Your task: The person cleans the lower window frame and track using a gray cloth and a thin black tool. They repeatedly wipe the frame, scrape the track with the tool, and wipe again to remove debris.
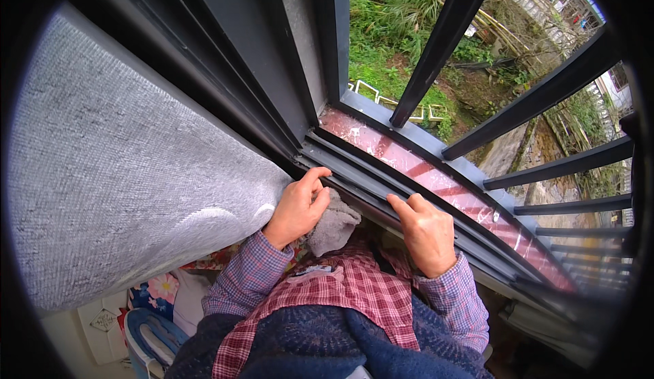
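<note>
My left hand [298, 210] is at the inner edge of a dark metal sliding-window track [357, 179], close to the corner of the frame. A grey terry cloth [334, 223] hangs from it, bunched under the thumb and fingers. Further right along the same track is my right hand [426, 230], its index fingertip on the rail and the other fingers curled. A thin dark line runs in the track between both hands; whether it is a loose strip or part of the rail is unclear. What lies under the right palm is hidden.
A grey knitted curtain [143, 174] fills the left side. Beyond the track lie a stained reddish sill [409, 167] and dark security bars [434, 46], with plants outside. A red plaid apron [327, 287] covers my front. A blue item [153, 333] and floral fabric [163, 288] are lower left.
</note>
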A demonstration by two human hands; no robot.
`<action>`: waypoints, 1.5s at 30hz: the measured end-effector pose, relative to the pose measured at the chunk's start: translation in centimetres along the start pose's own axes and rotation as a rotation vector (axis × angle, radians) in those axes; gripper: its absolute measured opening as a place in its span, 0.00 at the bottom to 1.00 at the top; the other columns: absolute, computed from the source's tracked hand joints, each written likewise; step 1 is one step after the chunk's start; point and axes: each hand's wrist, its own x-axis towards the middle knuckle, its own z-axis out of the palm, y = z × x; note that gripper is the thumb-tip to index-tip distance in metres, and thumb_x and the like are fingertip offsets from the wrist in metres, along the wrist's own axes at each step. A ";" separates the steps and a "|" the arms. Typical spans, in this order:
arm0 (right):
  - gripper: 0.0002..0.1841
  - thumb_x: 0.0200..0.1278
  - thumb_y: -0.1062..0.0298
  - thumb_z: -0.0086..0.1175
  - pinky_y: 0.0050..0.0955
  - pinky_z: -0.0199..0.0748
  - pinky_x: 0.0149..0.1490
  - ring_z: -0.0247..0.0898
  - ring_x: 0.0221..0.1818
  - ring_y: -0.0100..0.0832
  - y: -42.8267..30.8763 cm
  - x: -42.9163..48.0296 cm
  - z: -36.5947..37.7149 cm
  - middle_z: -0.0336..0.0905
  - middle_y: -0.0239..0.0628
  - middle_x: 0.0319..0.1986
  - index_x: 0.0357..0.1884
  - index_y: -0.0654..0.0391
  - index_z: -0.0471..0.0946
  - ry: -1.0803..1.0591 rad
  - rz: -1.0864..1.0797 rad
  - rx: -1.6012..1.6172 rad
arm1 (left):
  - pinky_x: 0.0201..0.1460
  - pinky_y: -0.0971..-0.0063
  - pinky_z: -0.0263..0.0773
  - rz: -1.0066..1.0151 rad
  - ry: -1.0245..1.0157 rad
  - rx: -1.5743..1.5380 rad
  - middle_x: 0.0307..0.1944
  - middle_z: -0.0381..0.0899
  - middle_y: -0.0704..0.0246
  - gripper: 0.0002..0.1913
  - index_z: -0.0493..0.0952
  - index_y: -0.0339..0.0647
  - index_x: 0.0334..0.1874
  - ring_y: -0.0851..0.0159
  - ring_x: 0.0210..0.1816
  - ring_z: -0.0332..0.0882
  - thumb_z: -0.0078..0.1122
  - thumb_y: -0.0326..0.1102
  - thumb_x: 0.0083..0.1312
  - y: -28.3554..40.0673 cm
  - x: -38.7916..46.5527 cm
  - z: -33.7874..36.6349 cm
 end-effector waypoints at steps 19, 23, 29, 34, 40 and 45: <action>0.22 0.53 0.74 0.55 0.34 0.73 0.32 0.76 0.30 0.36 1.1 -2.0 -0.8 0.71 0.34 0.28 0.53 0.50 0.82 0.046 0.045 0.079 | 0.29 0.82 0.60 -0.079 -0.074 -0.270 0.25 0.67 0.78 0.17 0.70 0.29 0.62 0.81 0.27 0.62 0.50 0.26 0.73 0.8 -1.3 0.0; 0.21 0.54 0.72 0.55 0.34 0.73 0.31 0.75 0.30 0.35 1.3 -2.2 -1.7 0.70 0.34 0.27 0.52 0.50 0.82 0.015 0.022 0.002 | 0.30 0.74 0.67 -0.037 -0.043 -0.097 0.24 0.71 0.70 0.18 0.71 0.30 0.61 0.72 0.26 0.70 0.53 0.27 0.71 0.9 -0.9 0.0; 0.20 0.55 0.71 0.55 0.33 0.74 0.32 0.76 0.31 0.34 0.7 -1.8 -1.1 0.70 0.34 0.28 0.52 0.50 0.82 -0.004 0.028 -0.020 | 0.31 0.75 0.69 0.100 -0.074 0.215 0.24 0.71 0.69 0.18 0.71 0.28 0.61 0.73 0.26 0.70 0.54 0.26 0.70 1.2 -0.2 0.5; 0.20 0.55 0.72 0.54 0.33 0.75 0.33 0.76 0.32 0.35 0.4 -1.8 -0.5 0.71 0.34 0.28 0.52 0.50 0.82 0.008 0.052 0.006 | 0.31 0.77 0.68 0.078 -0.090 0.125 0.24 0.70 0.70 0.17 0.71 0.27 0.60 0.74 0.26 0.69 0.53 0.25 0.70 1.0 -0.1 0.6; 0.21 0.55 0.73 0.54 0.34 0.75 0.34 0.77 0.32 0.35 0.5 -2.1 -0.5 0.71 0.35 0.29 0.53 0.50 0.81 0.030 0.059 0.021 | 0.29 0.85 0.59 -0.038 -0.160 -0.181 0.25 0.64 0.80 0.15 0.70 0.28 0.61 0.82 0.27 0.60 0.50 0.23 0.73 0.7 0.0 0.5; 0.22 0.54 0.74 0.55 0.34 0.75 0.34 0.76 0.31 0.36 0.4 -2.1 -0.4 0.71 0.35 0.29 0.53 0.50 0.81 0.021 0.065 0.026 | 0.29 0.86 0.58 -0.058 -0.171 -0.220 0.25 0.64 0.80 0.16 0.70 0.29 0.61 0.82 0.27 0.60 0.49 0.23 0.73 0.6 0.1 0.4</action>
